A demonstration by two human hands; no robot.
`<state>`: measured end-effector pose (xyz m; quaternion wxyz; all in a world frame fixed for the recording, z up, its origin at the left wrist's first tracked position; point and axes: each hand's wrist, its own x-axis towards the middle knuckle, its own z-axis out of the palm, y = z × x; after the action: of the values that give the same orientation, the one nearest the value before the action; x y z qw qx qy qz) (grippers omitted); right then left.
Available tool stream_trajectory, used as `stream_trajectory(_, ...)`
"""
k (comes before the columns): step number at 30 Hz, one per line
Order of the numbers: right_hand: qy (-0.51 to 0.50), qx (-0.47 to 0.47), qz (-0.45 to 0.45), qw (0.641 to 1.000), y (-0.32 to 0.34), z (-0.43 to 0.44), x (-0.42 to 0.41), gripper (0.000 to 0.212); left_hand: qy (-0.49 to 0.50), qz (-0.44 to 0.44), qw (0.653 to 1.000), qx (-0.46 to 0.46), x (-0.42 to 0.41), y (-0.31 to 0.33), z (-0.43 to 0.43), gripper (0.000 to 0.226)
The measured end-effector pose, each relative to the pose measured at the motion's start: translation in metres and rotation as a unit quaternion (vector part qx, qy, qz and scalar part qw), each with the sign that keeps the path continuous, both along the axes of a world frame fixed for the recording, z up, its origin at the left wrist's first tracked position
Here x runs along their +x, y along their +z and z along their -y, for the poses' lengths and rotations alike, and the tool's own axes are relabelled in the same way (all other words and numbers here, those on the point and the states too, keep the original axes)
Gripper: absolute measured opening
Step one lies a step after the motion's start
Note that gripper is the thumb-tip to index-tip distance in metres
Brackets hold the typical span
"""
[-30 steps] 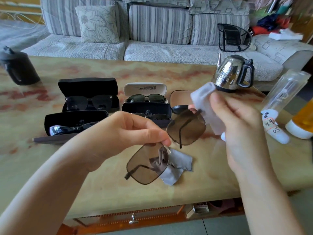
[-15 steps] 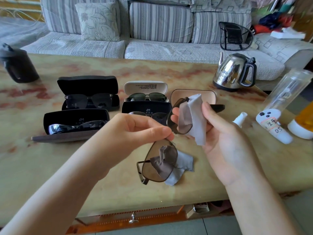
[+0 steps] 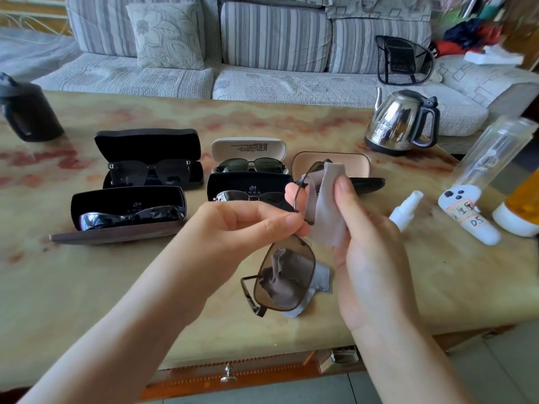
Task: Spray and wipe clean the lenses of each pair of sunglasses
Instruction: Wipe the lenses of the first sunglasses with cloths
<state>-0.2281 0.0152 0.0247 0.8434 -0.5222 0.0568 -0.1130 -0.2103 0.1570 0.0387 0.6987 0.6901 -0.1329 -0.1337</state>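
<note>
Left hand [image 3: 242,225] pinches brown-lensed metal-framed sunglasses [image 3: 287,275] above a marbled table [image 3: 87,287], while the right hand [image 3: 367,243] clamps a pale grey cloth [image 3: 325,205] over one lens.

We are in a home living room: a striped grey sofa [image 3: 274,45] with a floral cushion [image 3: 167,36] runs along the far side of a marble-patterned surface [image 3: 87,287]. A steel electric kettle [image 3: 399,123] stands on that surface, and a drawer with a small metal knob [image 3: 228,374] sits under its near edge. A blurred heap of colourful fabric [image 3: 466,33] lies at the sofa's right end.
</note>
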Motion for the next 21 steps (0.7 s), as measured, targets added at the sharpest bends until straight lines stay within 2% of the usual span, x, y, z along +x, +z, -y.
stream_trajectory(5,0.038,-0.047,-0.054,0.997,-0.001,-0.009,-0.007,0.039,0.033,-0.015,0.998,-0.042,-0.003,-0.001,0.003,0.036)
stream_trajectory(10,0.059,-0.059,-0.005,0.996,0.002,0.000,-0.005,0.036,0.071,-0.011,0.996,-0.053,-0.001,-0.001,-0.001,0.042)
stream_trajectory(16,0.176,-0.031,-0.010,0.984,-0.001,0.010,-0.006,0.026,0.099,-0.020,0.991,-0.091,0.001,-0.001,-0.005,0.026)
stream_trajectory(18,0.195,-0.050,-0.012,0.980,-0.002,0.009,-0.007,0.025,0.106,-0.020,0.990,-0.088,0.001,-0.001,-0.006,0.025)
stream_trajectory(21,0.189,-0.129,-0.010,0.973,-0.003,0.008,-0.008,0.026,0.112,-0.022,0.990,-0.086,0.001,-0.003,-0.007,0.029)
